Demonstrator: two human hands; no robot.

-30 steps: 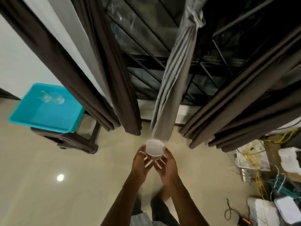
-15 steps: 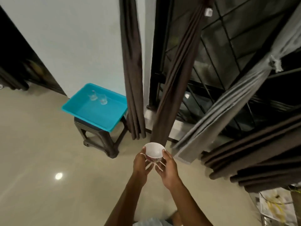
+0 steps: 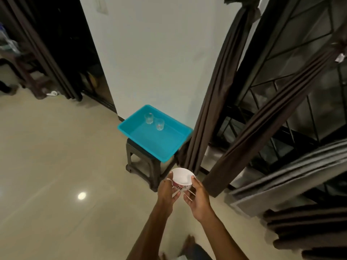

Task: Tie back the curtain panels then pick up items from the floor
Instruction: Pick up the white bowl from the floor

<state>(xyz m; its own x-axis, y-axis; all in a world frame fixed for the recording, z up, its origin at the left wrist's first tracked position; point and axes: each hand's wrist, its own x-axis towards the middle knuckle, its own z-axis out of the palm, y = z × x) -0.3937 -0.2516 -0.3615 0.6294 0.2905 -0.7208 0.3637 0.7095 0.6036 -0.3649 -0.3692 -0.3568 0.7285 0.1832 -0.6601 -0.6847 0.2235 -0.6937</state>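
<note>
Step in hand, as judged: floor pick-up phase, curtains look tied already, bowl being carried to the tray.

Left to right. Far left was a dark doorway [image 3: 62,44] with a dim piece of furniture [image 3: 28,72] and a small white object [image 3: 52,93] on the floor beside it; too small to identify. Glossy beige floor [image 3: 47,166] showed a ceiling-light glare spot. Centre: teal tray [image 3: 131,128] sat on a dark plastic stool [image 3: 139,162], against the white wall [image 3: 159,53]. Two clear glasses [image 3: 154,121] stood upright in the tray's far part, just beside each other.

Left hand [image 3: 167,191] closed on the left side of the white floral bowl [image 3: 182,178], thumb on the rim. Right hand [image 3: 197,196] closed on its right side, thumb on rim too. Thin white sticks [image 3: 189,193] were pinched under the bowl between the fingers; cannot tell what they were. Bowl was held upright, in the air, near the stool's front edge and below the tray.

Next move probably calls for lifting the bowl over the tray rim and setting it in the open near part, clear of the glasses.

Right: dark brown curtain panels [image 3: 216,91], gathered and knotted high, the nearest hanging just beside the tray's right corner, could brush the arm. Grey curtain [image 3: 300,171] and window grille [image 3: 291,81] farther right. A foot [image 3: 189,243] showed at the bottom.
</note>
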